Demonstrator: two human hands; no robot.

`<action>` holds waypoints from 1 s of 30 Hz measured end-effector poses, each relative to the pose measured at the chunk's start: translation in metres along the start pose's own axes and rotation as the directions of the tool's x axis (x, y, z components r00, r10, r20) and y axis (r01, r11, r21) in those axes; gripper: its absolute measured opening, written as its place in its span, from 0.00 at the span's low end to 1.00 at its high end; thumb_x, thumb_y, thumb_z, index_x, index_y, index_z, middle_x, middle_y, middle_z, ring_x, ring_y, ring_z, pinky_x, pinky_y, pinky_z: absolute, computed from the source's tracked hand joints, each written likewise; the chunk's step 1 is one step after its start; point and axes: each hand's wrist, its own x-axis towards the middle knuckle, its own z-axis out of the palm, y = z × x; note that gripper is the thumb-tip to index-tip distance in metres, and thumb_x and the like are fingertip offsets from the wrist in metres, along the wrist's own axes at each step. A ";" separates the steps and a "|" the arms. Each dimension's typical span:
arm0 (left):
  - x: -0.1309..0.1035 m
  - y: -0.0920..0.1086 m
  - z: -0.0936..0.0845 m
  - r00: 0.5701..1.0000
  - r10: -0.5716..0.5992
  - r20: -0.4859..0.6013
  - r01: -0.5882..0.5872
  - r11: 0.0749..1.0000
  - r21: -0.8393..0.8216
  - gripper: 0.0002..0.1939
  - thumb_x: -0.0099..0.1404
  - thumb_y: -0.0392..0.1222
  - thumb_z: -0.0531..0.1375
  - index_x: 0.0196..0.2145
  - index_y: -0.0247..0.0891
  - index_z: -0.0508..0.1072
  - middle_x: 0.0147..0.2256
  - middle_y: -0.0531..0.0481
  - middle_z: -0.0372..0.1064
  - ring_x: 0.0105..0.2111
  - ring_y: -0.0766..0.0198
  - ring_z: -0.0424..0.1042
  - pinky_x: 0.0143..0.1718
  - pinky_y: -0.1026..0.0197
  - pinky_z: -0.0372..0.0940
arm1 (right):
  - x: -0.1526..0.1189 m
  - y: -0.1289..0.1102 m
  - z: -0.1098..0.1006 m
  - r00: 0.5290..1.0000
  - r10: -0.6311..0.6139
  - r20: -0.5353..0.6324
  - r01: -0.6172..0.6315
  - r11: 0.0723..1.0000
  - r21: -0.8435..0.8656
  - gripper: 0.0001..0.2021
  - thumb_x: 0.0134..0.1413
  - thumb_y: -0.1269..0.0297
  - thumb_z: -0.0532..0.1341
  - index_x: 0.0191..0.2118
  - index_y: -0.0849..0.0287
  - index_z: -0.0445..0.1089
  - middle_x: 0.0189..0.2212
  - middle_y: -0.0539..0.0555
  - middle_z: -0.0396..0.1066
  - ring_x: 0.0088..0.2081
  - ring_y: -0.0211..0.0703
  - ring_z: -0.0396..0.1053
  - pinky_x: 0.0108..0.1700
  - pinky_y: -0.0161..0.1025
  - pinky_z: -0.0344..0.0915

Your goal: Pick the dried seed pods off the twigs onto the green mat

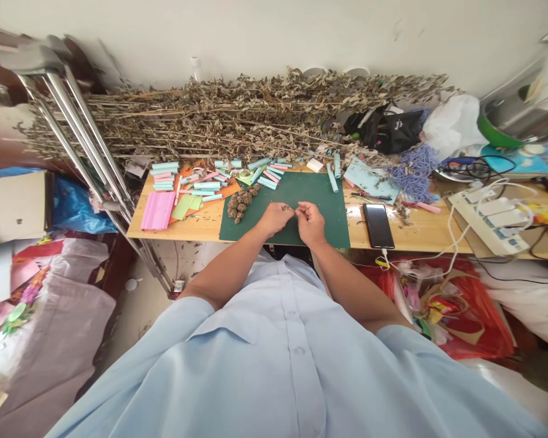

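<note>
A light-brown, glossy wooden surface (198, 229) carries a dark-green rectangular mat (301, 187). Over it, the left hand (274, 220) and right hand (312, 225) curl inward; whether they pinch anything, I cannot tell. Rough, rounded brown clumps (240, 204) lie piled beside the left hand.

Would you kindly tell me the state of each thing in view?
Left hand, fingers bent, grip unclear
Right hand, fingers bent, grip unclear
Smartphone, screen dark, cable plugged in
Power strip, plugs inserted
Green mat, flat, partly covered
Blue paper tubes, rolled up
Purple cord, loosely heaped
Plant stems, dried
</note>
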 end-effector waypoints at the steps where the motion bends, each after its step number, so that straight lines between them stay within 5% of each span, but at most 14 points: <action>1: 0.000 0.000 0.000 1.000 0.001 -0.002 -0.001 1.000 0.006 0.07 0.61 0.41 0.62 0.29 0.35 0.72 0.15 0.57 0.54 0.14 0.73 0.51 0.17 0.68 0.45 | 0.000 0.000 0.000 1.000 -0.008 0.001 0.008 1.000 -0.015 0.14 0.60 0.58 0.61 0.49 0.55 0.71 0.39 0.54 0.76 0.38 0.43 0.73 0.48 0.45 0.71; 8: 0.000 0.002 -0.001 1.000 -0.028 -0.001 0.028 0.999 -0.017 0.07 0.61 0.41 0.61 0.28 0.36 0.70 0.15 0.58 0.52 0.14 0.73 0.50 0.17 0.68 0.44 | 0.001 -0.004 0.001 0.997 0.015 -0.082 -0.018 0.999 -0.032 0.11 0.59 0.59 0.62 0.45 0.56 0.72 0.38 0.55 0.77 0.37 0.43 0.74 0.47 0.45 0.71; 14: 0.001 0.002 0.000 0.999 -0.046 0.002 0.046 0.998 -0.045 0.07 0.60 0.42 0.63 0.31 0.37 0.70 0.15 0.59 0.52 0.15 0.73 0.51 0.18 0.69 0.45 | 0.003 0.000 0.001 0.993 0.040 -0.107 -0.039 0.999 0.014 0.13 0.56 0.59 0.64 0.46 0.56 0.71 0.36 0.51 0.75 0.26 0.37 0.67 0.36 0.39 0.69; 26: -0.001 0.014 -0.005 0.991 -0.019 0.134 -0.001 0.989 0.149 0.12 0.62 0.44 0.62 0.24 0.38 0.67 0.14 0.56 0.54 0.13 0.71 0.53 0.16 0.67 0.45 | 0.002 -0.014 -0.001 0.996 0.088 0.018 -0.089 0.987 0.130 0.22 0.57 0.49 0.64 0.53 0.54 0.69 0.43 0.54 0.79 0.26 0.36 0.69 0.32 0.39 0.70; 30: 0.002 0.015 -0.005 0.984 -0.034 0.173 0.003 0.984 0.176 0.10 0.61 0.42 0.61 0.24 0.38 0.66 0.15 0.56 0.54 0.12 0.71 0.53 0.15 0.66 0.44 | 0.002 -0.013 -0.001 0.995 0.094 0.013 -0.095 0.989 0.109 0.23 0.56 0.49 0.65 0.53 0.55 0.69 0.38 0.52 0.78 0.25 0.35 0.66 0.30 0.38 0.69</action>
